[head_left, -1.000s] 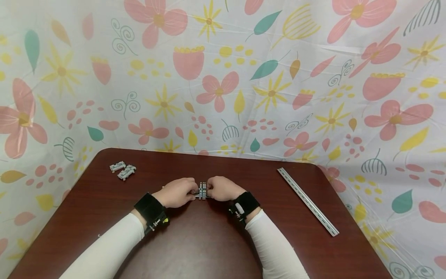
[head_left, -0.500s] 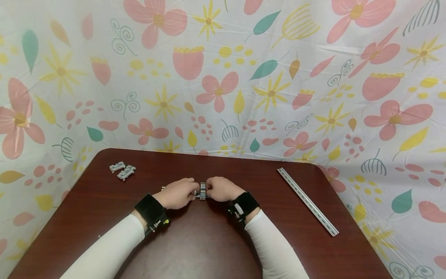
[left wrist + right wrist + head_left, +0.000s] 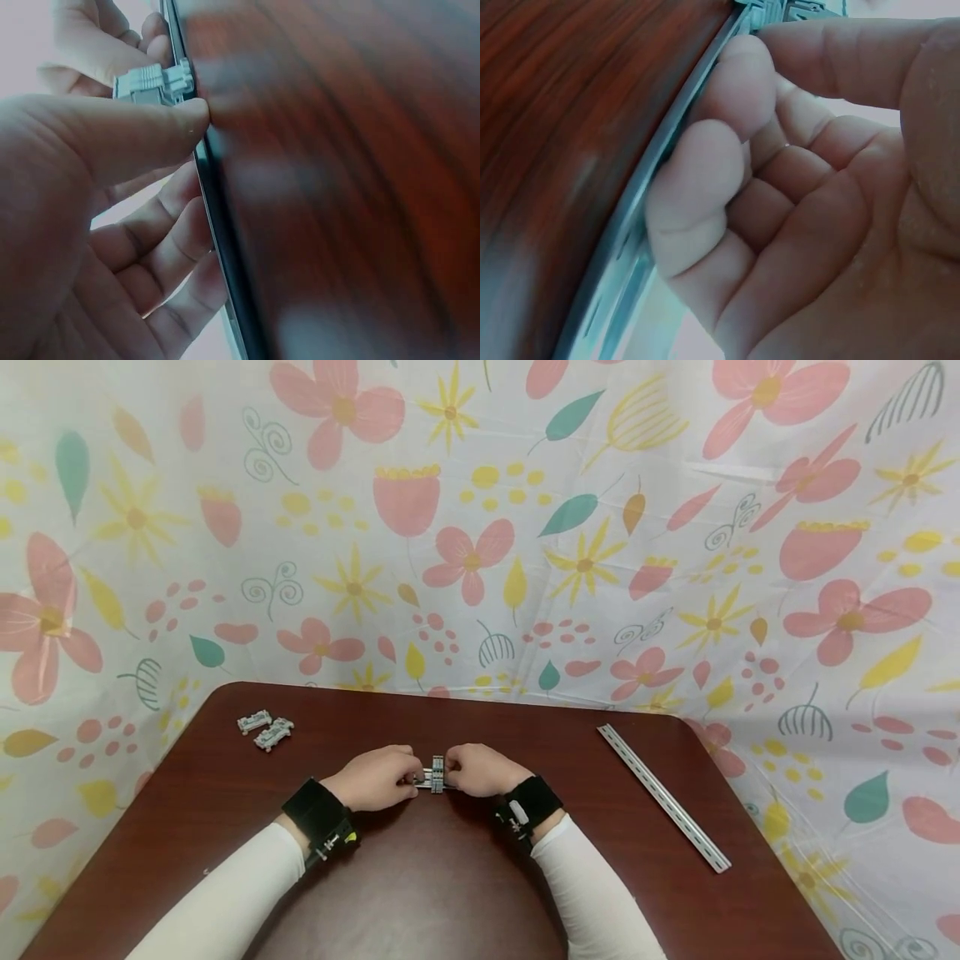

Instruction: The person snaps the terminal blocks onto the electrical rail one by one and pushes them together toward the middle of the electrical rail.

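Observation:
Small grey terminal blocks sit side by side across a short metal DIN rail between the two hands. My left hand holds the rail just left of the blocks. In the left wrist view its thumb lies across the rail's edge near a terminal block, with the other fingers curled behind. My right hand grips the rail close to the blocks' right side. In the right wrist view its curled fingers lie along the rail, and its thumb is beside the blocks.
Several loose terminal blocks lie at the table's back left. A long slotted DIN rail lies slantwise on the right of the brown table. A flower-patterned curtain hangs behind.
The narrow gap between the terminal blocks has closed. My left hand has shifted slightly left, baring a bit of rail beside them. The right hand stays nearly in place.

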{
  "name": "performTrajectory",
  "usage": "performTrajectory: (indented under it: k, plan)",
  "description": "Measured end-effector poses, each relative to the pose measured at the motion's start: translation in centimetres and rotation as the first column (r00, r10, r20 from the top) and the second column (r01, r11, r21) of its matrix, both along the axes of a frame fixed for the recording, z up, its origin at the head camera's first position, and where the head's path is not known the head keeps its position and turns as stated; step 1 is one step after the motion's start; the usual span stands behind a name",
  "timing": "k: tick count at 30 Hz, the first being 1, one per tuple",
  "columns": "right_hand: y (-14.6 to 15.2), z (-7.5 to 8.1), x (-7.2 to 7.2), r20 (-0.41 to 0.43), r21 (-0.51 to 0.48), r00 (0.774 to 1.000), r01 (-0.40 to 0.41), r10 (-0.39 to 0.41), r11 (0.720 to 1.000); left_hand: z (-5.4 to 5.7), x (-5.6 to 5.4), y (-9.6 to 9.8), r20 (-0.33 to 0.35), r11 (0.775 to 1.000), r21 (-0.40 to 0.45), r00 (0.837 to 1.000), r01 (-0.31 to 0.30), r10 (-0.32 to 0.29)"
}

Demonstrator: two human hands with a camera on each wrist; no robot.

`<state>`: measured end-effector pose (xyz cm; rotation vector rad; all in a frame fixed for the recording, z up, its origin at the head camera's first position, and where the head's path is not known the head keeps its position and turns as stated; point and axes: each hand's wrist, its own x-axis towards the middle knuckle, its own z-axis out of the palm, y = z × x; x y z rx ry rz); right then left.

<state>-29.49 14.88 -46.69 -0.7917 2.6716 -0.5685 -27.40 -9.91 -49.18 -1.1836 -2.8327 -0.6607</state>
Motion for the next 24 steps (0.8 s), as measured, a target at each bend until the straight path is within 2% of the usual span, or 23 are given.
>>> performTrajectory:
  k: [6,11,17,24]
  plan:
    - [1.9,0.2,0.7,-0.041,-0.047,0.999,0.001,-0.003,0.999,0.1,0.5,-2.5,-0.054,1.000,0.008,0.999,-0.007,0.008]
    - [4.5,0.7,1.4,-0.086,-0.108,0.995,0.048,-0.057,0.993,-0.1,0.7,-5.5,-0.085,0.998,0.006,0.994,-0.063,0.063]
    - [7.6,0.5,1.8,-0.192,-0.099,0.977,0.072,-0.090,0.993,0.1,0.9,-8.6,-0.049,0.992,0.006,0.991,-0.125,0.125]
    - [10.5,-0.2,2.2,-0.195,-0.072,0.973,0.114,-0.126,0.991,0.0,1.2,-10.7,-0.036,0.988,-0.023,0.988,-0.150,0.150]
